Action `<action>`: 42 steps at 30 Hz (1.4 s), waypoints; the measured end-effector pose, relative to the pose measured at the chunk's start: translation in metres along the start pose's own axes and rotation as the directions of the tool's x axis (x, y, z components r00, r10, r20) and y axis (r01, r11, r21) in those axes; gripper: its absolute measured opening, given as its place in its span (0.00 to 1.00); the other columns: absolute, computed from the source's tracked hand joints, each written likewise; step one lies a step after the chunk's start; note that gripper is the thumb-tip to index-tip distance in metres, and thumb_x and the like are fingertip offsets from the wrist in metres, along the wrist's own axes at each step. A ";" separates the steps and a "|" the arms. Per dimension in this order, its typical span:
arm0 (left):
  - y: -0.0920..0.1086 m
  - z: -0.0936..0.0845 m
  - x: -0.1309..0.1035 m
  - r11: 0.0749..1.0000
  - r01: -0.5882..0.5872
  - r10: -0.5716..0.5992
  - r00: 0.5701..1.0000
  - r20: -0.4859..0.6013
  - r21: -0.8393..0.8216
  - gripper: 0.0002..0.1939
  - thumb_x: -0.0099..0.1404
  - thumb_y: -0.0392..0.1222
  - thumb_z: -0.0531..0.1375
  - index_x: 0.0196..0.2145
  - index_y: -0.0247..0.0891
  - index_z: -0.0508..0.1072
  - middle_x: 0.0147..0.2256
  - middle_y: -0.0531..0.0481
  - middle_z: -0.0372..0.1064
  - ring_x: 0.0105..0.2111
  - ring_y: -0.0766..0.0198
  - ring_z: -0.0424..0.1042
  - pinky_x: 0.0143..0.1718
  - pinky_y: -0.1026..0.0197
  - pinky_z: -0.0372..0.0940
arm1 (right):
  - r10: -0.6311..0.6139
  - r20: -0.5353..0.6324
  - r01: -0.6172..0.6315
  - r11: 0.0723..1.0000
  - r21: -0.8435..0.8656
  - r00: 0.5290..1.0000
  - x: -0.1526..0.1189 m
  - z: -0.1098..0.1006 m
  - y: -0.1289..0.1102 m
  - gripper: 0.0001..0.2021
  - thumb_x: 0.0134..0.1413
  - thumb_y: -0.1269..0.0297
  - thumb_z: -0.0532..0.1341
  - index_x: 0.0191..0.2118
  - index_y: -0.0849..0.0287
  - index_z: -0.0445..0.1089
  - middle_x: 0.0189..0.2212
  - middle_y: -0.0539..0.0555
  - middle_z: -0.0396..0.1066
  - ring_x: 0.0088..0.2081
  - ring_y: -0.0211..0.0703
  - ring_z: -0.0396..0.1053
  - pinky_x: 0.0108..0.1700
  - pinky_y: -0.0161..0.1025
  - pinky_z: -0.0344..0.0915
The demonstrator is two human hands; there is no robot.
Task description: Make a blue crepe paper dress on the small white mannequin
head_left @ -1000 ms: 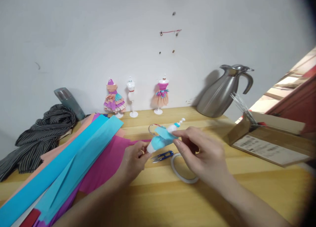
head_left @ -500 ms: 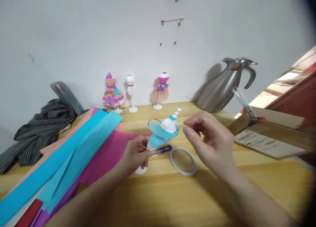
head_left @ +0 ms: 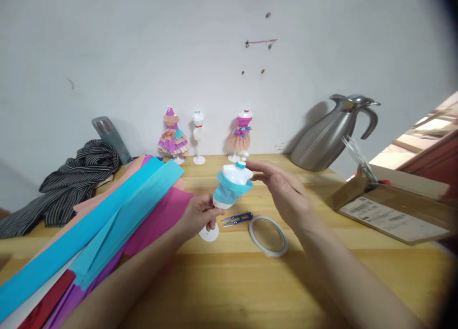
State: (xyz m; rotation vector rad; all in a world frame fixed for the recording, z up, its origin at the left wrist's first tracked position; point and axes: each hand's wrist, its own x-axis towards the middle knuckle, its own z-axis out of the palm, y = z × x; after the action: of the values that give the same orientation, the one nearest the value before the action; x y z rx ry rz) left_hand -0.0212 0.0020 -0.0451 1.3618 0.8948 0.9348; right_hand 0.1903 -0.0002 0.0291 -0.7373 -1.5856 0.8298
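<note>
A small white mannequin [head_left: 237, 175] wrapped in light blue paper [head_left: 229, 190] tilts to the right, its round base [head_left: 209, 233] low on the left. My left hand [head_left: 202, 214] pinches it just below the bust. My right hand [head_left: 282, 188] is beside its neck and shoulder, fingers extended and slightly curved; whether the fingertips touch it is unclear. Under the mannequin on the wooden table [head_left: 229, 281] lie blue thread snips [head_left: 238, 219] and a roll of tape [head_left: 252, 233].
Coloured paper strips [head_left: 107, 233] and a striped cloth [head_left: 78, 171] lie at left, near a bottle [head_left: 110, 138]. Behind stand mannequins in paper dresses [head_left: 172, 140] [head_left: 242, 136] and a bare one [head_left: 198, 132]. A steel jug [head_left: 325, 133] and cardboard box [head_left: 390, 214] are at right.
The mannequin has turned more upright, its front showing more. My right hand has moved left to its neck, with its fingers straighter. The whole view has shifted a little.
</note>
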 end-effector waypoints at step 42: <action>0.060 -0.025 -0.028 -0.398 -0.285 0.880 0.150 0.451 0.872 0.05 0.63 0.37 0.60 0.38 0.38 0.70 0.31 0.49 0.71 0.29 0.67 0.70 0.30 0.65 0.61 | 0.058 -0.056 -0.056 0.998 0.037 0.997 0.008 0.043 -0.022 0.13 0.39 0.53 0.70 0.29 0.57 0.79 0.25 0.53 0.77 0.25 0.41 0.71 0.27 0.37 0.67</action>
State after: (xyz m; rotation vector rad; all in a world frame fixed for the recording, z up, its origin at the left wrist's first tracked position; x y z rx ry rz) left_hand -0.0570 -0.0149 0.0141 3.2476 0.9474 2.0397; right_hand 0.1466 -0.0111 0.0471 -0.7773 -1.5017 0.8691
